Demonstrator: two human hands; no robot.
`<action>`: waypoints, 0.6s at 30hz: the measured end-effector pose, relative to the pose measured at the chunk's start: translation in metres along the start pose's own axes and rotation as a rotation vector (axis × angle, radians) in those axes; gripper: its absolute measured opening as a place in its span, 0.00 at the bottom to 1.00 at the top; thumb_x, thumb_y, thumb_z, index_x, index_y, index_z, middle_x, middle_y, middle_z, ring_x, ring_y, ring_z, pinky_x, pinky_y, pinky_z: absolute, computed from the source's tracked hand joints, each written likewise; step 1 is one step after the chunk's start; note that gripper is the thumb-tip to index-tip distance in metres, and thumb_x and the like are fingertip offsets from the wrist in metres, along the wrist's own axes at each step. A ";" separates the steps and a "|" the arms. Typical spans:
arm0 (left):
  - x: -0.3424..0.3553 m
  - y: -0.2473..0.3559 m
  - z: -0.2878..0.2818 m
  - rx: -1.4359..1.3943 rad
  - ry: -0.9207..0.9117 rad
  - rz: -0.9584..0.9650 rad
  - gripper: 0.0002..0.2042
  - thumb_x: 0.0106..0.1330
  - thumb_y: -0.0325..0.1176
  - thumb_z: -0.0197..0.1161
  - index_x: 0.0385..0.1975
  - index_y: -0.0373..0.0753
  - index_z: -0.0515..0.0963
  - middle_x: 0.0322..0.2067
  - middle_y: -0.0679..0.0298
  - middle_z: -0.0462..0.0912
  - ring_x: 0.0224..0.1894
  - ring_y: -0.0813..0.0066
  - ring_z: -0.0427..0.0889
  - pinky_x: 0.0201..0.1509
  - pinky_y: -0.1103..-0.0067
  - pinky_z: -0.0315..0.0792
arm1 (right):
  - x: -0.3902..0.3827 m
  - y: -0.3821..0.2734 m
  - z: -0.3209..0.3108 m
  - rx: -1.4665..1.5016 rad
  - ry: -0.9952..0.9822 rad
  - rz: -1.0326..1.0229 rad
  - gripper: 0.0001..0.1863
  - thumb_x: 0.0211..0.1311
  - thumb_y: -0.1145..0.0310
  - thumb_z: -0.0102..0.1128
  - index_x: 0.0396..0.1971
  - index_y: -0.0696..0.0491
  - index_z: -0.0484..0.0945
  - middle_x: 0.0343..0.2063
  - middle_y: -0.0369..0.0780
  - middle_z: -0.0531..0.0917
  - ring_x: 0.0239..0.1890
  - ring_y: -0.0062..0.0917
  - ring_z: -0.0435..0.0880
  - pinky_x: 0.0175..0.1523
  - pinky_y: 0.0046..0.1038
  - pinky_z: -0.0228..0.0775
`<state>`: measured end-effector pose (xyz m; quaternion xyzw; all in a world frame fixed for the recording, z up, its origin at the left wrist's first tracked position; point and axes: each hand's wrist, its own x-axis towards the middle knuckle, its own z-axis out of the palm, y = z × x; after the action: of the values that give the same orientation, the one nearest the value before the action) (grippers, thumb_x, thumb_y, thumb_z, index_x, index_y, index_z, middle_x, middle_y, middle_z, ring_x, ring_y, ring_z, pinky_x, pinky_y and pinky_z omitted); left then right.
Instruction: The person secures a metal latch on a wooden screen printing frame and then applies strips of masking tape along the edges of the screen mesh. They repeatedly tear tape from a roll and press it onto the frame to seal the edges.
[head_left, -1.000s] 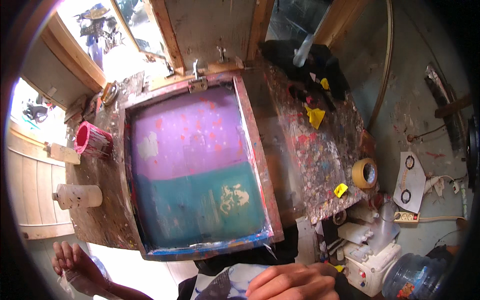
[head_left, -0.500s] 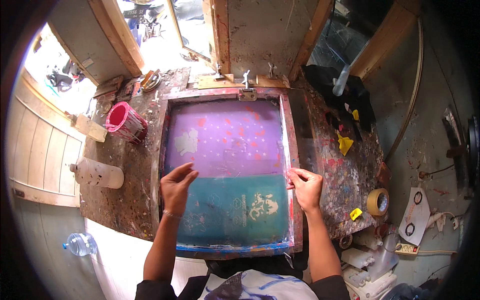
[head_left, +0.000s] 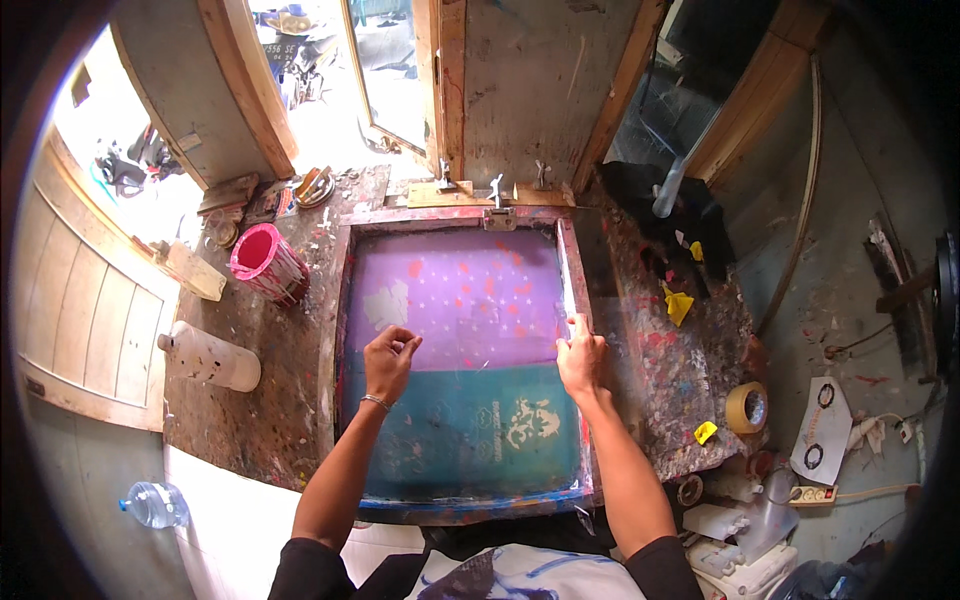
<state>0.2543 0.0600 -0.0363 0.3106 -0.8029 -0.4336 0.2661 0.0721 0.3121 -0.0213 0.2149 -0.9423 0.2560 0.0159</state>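
Observation:
Before me lies a wood-framed printing screen (head_left: 585, 455), its mesh purple with small white stars and red patches in the far half, teal with pale line figures in the near half. My left hand (head_left: 388, 362) is closed in a pinch over the mesh, left of its middle, close to where purple meets teal. My right hand (head_left: 582, 358) pinches beside the right frame bar, thumb and fingers pressed together. Whatever the fingers hold is too thin or see-through to make out. A metal hinge clamp (head_left: 499, 218) grips the far bar of the screen.
On the stained worktable (head_left: 290, 420) at left stand a pink-rimmed paint tub (head_left: 268, 262) and a white plastic bottle (head_left: 210, 357), lying tilted. Yellow scraps (head_left: 677, 304) and a tape roll (head_left: 746, 408) lie at right. A water jug (head_left: 155, 505) is below left.
Both hands have come closer together: the left moved rightward over the mesh, the right moved left and slightly away from me. Both stay pinched. The whole view shifted a little.

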 end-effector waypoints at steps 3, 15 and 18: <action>0.002 0.004 0.005 0.147 -0.004 0.116 0.06 0.57 0.33 0.70 0.26 0.38 0.80 0.26 0.66 0.78 0.32 0.72 0.77 0.36 0.74 0.68 | 0.002 -0.002 0.003 -0.190 0.038 -0.067 0.17 0.62 0.73 0.54 0.51 0.56 0.69 0.24 0.51 0.83 0.30 0.46 0.85 0.34 0.43 0.78; 0.003 -0.014 0.018 0.360 -0.020 0.078 0.08 0.55 0.38 0.69 0.32 0.46 0.80 0.37 0.65 0.75 0.46 0.66 0.72 0.49 0.69 0.59 | 0.013 -0.020 -0.006 -0.537 -0.052 -0.189 0.12 0.63 0.74 0.52 0.45 0.60 0.68 0.26 0.49 0.84 0.34 0.44 0.86 0.38 0.41 0.81; 0.008 -0.012 0.019 0.375 0.008 0.045 0.11 0.56 0.39 0.68 0.37 0.45 0.80 0.39 0.63 0.75 0.48 0.65 0.72 0.52 0.69 0.59 | 0.005 -0.024 -0.013 -0.501 -0.102 -0.222 0.12 0.62 0.72 0.53 0.44 0.59 0.69 0.30 0.50 0.84 0.36 0.44 0.86 0.40 0.43 0.79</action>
<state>0.2392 0.0593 -0.0546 0.3384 -0.8753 -0.2690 0.2165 0.0767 0.2978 0.0020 0.3190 -0.9465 0.0006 0.0490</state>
